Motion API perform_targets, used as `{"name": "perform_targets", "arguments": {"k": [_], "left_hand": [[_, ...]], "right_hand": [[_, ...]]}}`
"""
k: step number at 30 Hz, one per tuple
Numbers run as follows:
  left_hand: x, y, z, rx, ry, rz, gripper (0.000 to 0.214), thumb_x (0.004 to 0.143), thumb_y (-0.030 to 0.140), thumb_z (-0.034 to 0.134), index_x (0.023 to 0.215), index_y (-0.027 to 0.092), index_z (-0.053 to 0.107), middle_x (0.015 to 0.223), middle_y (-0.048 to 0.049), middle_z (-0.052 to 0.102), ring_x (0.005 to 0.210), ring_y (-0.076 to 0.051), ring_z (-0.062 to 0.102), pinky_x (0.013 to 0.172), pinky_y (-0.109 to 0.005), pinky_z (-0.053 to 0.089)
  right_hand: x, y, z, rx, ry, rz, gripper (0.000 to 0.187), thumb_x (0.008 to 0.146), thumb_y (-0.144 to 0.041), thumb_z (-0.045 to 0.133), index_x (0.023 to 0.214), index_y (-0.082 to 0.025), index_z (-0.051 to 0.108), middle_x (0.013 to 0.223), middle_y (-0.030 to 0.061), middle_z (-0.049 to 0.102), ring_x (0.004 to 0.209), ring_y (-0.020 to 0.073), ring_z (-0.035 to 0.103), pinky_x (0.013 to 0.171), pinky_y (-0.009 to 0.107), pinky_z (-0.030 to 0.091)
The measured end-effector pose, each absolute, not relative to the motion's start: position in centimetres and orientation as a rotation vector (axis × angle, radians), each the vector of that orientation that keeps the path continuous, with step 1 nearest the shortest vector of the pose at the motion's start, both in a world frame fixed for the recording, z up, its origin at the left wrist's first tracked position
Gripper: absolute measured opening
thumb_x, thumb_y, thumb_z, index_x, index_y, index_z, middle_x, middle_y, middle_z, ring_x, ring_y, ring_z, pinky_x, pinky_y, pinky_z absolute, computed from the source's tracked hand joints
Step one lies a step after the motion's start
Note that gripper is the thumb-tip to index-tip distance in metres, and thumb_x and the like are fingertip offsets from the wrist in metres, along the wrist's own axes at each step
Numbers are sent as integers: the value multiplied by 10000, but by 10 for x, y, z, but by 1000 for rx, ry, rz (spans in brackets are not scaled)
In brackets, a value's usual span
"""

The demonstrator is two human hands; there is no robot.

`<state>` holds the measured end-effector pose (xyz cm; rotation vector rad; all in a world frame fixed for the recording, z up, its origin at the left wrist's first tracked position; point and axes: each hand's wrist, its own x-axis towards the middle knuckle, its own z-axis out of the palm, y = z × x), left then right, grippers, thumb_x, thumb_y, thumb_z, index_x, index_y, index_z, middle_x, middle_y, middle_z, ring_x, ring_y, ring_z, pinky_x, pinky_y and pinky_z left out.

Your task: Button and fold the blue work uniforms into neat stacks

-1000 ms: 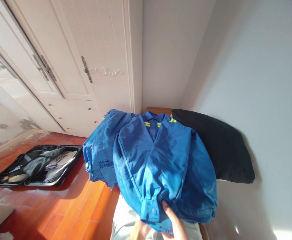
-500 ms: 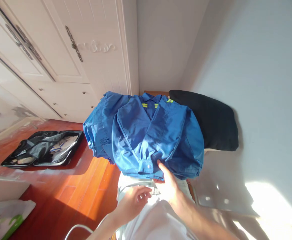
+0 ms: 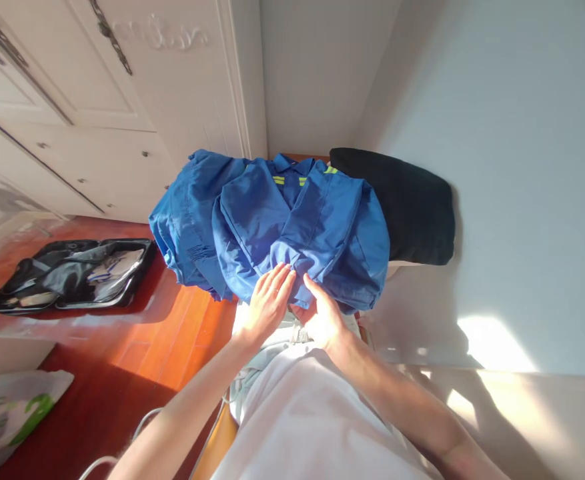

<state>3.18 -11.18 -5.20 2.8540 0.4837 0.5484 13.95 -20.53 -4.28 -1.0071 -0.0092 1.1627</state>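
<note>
A blue work jacket [image 3: 317,233] with yellow-green stripes near its collar lies in front of me, its sleeves folded inward over the front. My left hand [image 3: 267,303] rests with outstretched fingers on the sleeve end at the jacket's near edge, covering the cuff. At that same edge my right hand [image 3: 325,317] grips the fabric, thumb on top and the other fingers mostly hidden under it. More blue clothing [image 3: 192,220] is piled against the jacket's left side.
A black cushion-like object [image 3: 417,213] sits right of the jacket, beside the wall [image 3: 522,167]. White cabinets [image 3: 182,87] stand at the back left. On the wooden floor [image 3: 142,353] are an open suitcase [image 3: 137,287] with items inside and a plastic bag [image 3: 17,407].
My left hand has moved forward from above my lap onto the jacket's sleeve end. My right hand still holds the near edge. The view has tilted downward.
</note>
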Motion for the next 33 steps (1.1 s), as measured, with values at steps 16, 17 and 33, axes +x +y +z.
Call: {"name": "perform_targets", "arguments": {"k": [16,17,33], "left_hand": [[54,-108,7,2393,601,561,489,708,85,563,1182,164,654,1036,-136,736,1036,-312,675,1093,-453,356],[55,-108,8,2358,593,574,466,712,88,567,1162,161,663,1023,-139,738,1031,-316,676,1097,-459,348],[29,-85,39,2859,499,43,685,707,-37,395,1351,162,519,1336,-91,614,1246,-195,563,1076,-348,430]], "right_hand": [[173,-224,-34,-1702,-1650,-134,789,880,-144,571,1552,-211,163,1490,191,400,1415,323,338,1138,564,344],[180,-218,-33,-1701,-1687,-178,758,897,-108,514,1555,-199,150,1453,191,450,1396,297,377,1129,531,373],[259,-188,52,-1651,-2273,446,553,786,13,461,1223,-268,653,1192,36,702,1118,190,645,958,280,493]]}}
